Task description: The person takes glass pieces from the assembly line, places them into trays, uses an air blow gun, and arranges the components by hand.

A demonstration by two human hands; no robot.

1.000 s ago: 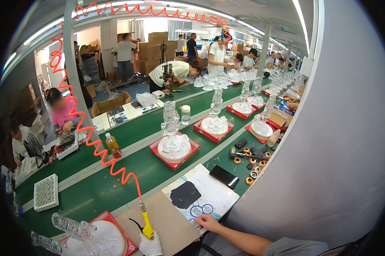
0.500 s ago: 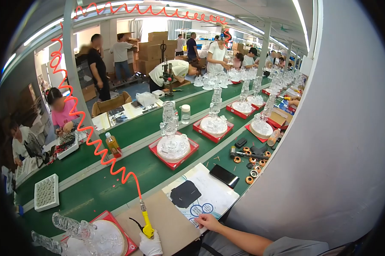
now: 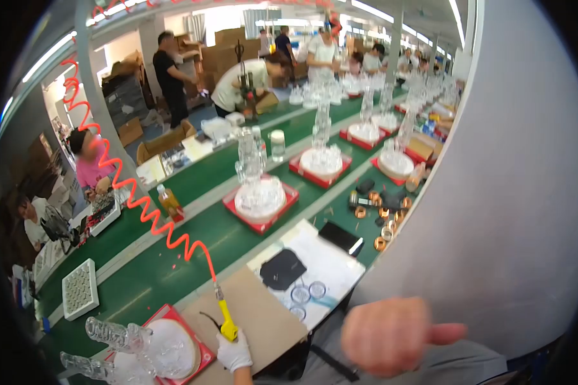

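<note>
My left hand, in a white glove, is closed around the lower end of a yellow air blow gun. Its black lever sticks out to the left, and a coiled orange air hose runs up from its top. My right hand is bare and raised close to the camera, blurred. Its fingers are curled into a fist with the thumb pointing right; the inside of the fist is hidden. Left of the gloved hand, a clear glass-like piece lies on a white round base in a red tray.
Brown cardboard and a printed sheet lie before me, beside a black phone. Copper-coloured rings are at the right. More red trays with clear pieces line the green bench. A white tray stands left. Several people work beyond.
My right hand has lifted off the printed sheet and come up toward the camera. The gloved left hand still holds the blow gun. The camera view has shifted a little.
</note>
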